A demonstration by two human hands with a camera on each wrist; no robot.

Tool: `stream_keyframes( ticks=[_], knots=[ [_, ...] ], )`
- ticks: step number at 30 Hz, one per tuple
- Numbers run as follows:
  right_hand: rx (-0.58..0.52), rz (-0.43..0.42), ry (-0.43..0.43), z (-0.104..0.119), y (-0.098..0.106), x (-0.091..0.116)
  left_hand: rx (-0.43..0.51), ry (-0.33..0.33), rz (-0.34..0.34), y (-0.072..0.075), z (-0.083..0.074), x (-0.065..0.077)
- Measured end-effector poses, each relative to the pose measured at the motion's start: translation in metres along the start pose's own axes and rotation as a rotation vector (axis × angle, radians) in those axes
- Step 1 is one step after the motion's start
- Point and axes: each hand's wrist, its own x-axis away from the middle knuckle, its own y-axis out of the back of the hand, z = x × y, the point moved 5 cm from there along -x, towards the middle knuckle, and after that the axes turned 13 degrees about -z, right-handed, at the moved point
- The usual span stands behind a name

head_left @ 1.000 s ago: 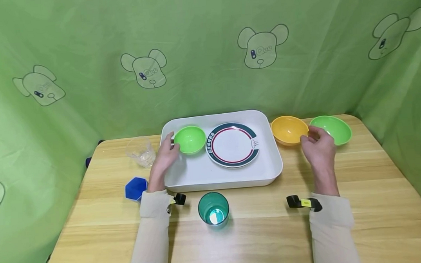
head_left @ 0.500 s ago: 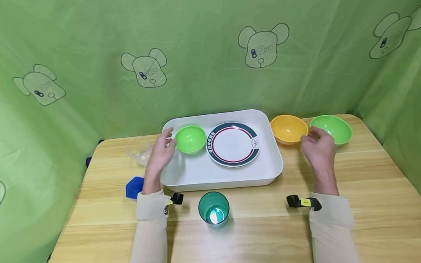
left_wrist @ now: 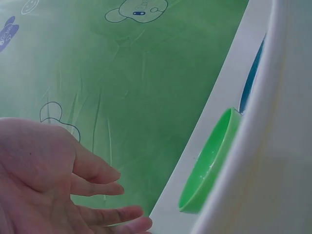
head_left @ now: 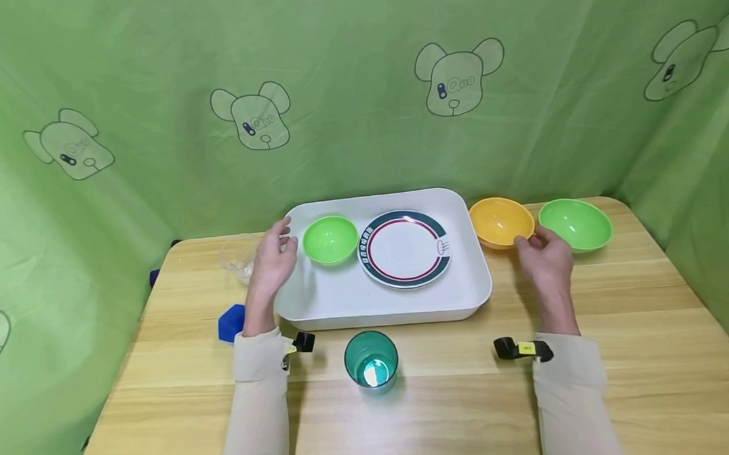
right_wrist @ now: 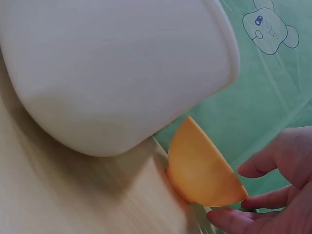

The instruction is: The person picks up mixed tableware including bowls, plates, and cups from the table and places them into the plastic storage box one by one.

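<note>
My left hand (head_left: 273, 262) hovers over the left edge of the white tray (head_left: 374, 308), fingers loosely spread and holding nothing. Just right of it a small green bowl (head_left: 330, 240) sits in the tray, apart from the fingers in the left wrist view. Beside that bowl lies a white plate (head_left: 404, 249) with a dark green and red rim. My right hand (head_left: 548, 263) is at the right side of the orange bowl (head_left: 501, 223). In the right wrist view its fingertips (right_wrist: 226, 217) are right at the bowl's rim, with the thumb slightly off it.
Another green bowl (head_left: 577, 223) stands to the right of the orange one. A teal cup (head_left: 371, 361) stands in front of the tray. Left of the tray are a clear cup (head_left: 234, 255) and a blue hexagonal cup (head_left: 230, 323), both partly behind the left arm. A green curtain (head_left: 359, 105) hangs behind.
My left hand has drawn back leftward from the green bowl in the tray, which stays in place. The right hand has shifted slightly left, its thumb now overlapping the orange bowl's edge.
</note>
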Motion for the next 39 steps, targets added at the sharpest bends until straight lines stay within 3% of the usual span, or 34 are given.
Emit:
stream_keyframes(
  ticks=[13, 27, 39],
  knots=[
    [-0.056, -0.002, -0.023, -0.005, -0.006, -0.003, -0.103, -0.021, -0.113, 0.015, -0.003, 0.003],
    [-0.128, -0.013, -0.084, -0.01, -0.011, -0.004, -0.12, 0.093, 0.035, 0.011, 0.011, -0.001],
    [-0.202, 0.018, -0.131, -0.01, -0.017, -0.006, -0.213, 0.048, 0.072, 0.011, 0.018, -0.001]
  ],
)
